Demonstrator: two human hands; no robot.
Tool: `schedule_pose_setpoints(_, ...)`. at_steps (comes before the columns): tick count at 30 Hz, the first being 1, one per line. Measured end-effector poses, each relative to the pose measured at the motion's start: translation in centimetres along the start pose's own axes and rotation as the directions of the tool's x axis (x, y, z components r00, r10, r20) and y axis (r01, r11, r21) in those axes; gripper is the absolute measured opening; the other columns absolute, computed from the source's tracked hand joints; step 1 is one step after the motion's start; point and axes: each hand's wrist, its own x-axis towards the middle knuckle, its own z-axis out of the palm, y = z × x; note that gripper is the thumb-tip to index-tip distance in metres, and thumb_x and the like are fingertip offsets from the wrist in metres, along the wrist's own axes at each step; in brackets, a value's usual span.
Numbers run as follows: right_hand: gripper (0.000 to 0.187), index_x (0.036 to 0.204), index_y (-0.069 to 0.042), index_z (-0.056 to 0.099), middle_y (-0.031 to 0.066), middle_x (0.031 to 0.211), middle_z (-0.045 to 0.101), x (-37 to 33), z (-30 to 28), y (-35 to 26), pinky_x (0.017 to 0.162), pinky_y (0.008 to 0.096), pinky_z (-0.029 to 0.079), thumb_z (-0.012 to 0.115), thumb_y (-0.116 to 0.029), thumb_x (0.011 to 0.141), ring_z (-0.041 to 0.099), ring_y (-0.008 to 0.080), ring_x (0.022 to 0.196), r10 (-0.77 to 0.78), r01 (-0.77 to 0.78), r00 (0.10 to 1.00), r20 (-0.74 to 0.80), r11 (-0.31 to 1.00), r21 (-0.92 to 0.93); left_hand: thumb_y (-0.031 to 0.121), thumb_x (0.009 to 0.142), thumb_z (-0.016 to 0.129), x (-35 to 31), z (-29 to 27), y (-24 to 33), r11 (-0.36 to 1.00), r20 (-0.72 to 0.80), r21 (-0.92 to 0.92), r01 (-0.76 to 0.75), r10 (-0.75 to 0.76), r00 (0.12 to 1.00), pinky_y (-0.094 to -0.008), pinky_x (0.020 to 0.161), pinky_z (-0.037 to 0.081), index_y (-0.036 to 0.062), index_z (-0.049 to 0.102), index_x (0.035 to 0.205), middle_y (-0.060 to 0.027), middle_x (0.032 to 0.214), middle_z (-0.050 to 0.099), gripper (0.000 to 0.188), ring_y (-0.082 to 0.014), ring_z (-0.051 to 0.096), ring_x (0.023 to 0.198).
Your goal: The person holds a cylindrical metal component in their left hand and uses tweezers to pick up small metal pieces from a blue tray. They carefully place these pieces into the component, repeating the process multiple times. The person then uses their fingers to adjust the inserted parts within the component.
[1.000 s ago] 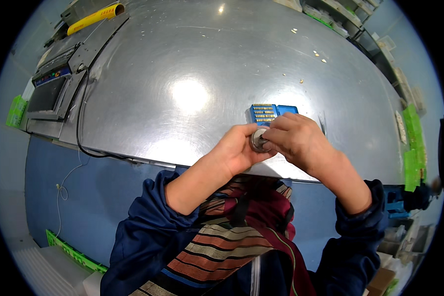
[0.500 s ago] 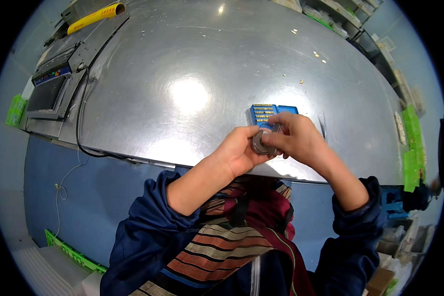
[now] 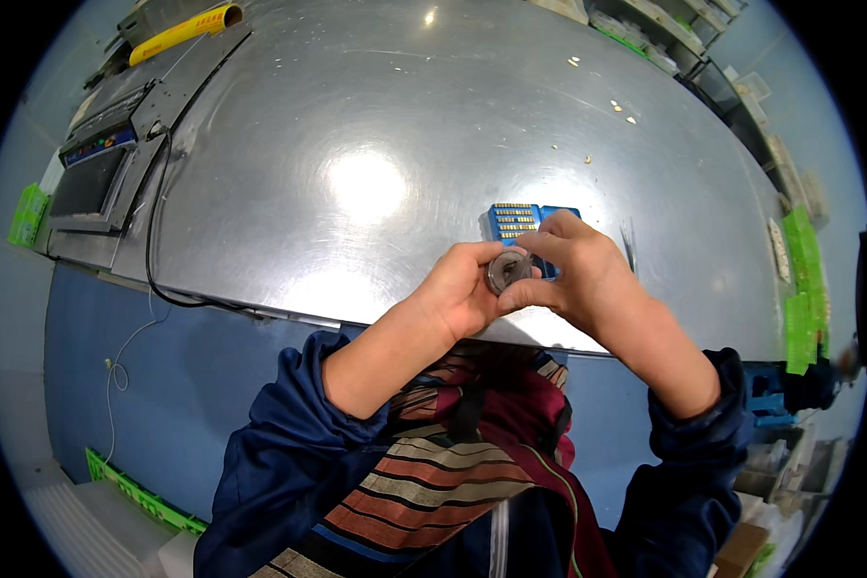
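Observation:
My left hand (image 3: 462, 289) is closed around a round grey metal piece (image 3: 508, 274) with a recessed middle, close above the table's front edge. My right hand (image 3: 573, 260) curls over the same piece from the right. Its thumb lies along the piece's lower right edge, and its bent index finger is by the upper edge. Some fingertips are hidden. Just beyond the hands lies an open blue case (image 3: 515, 214) holding rows of small brass-coloured pieces. The right hand covers part of it.
Thin metal tweezers-like tools (image 3: 629, 246) lie right of the case. Small pale bits (image 3: 617, 106) are scattered on the steel table (image 3: 289, 193). At the left stands a machine with a dark panel (image 3: 89, 183) and a black cable (image 3: 150, 241). Green baskets (image 3: 800, 289) line the right edge.
My right thumb and fingers have shifted from over the round metal piece to its right side. The face of the piece shows more fully. My left hand stays nearly still.

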Motion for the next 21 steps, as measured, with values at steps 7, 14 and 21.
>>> schedule_pose_setpoints(7, 0.040, 0.097, 0.003, 0.065, 0.0185, 0.088, 0.059, 0.5, -0.7, 0.2, 0.066, 0.0381, 0.052, 0.079, -0.015, 0.064, 0.062, 0.0339, 0.076, -0.092, 0.090, 0.995, 0.032, 0.994, 0.064, 0.017, 0.097, 0.032, 0.1, -0.3, 0.2, 1.000, 0.035, -0.011, 0.007, -0.007, 0.999, -0.0403, 0.084, 0.051, -0.0026, 0.045, 0.123, -0.0164, 0.114, 0.057, 0.035, -0.0243, 0.060, 0.099)
schedule_pose_setpoints(14, 0.055, 0.114, 0.003, 0.059, 0.0182, 0.113, 0.058, 1.2, -2.2, -0.4, 0.082, 0.0376, 0.054, 0.077, 0.000, 0.062, 0.063, 0.0351, 0.095, -0.084, 0.061, 0.961, 0.263, 0.994, 0.094, 0.016, 0.098, 0.032, -0.3, -0.3, 0.1, 1.000, 0.075, 0.023, 0.010, -0.012, 0.997, -0.0422, 0.087, 0.052, -0.0047, 0.041, 0.126, -0.0174, 0.120, 0.053, 0.036, -0.0277, 0.057, 0.109)
schedule_pose_setpoints(21, 0.058, 0.119, 0.006, 0.052, 0.0205, 0.119, 0.052, 0.7, -2.5, -0.2, 0.079, 0.0383, 0.054, 0.076, 0.000, 0.066, 0.063, 0.0371, 0.093, -0.185, 0.179, 0.943, 0.276, 0.983, 0.048, 0.015, 0.098, 0.035, -0.3, 0.0, 0.1, 0.998, 0.032, -0.033, 0.057, -0.056, 0.998, -0.0444, 0.086, 0.053, -0.0042, 0.040, 0.126, -0.0195, 0.121, 0.052, 0.035, -0.0293, 0.056, 0.109)
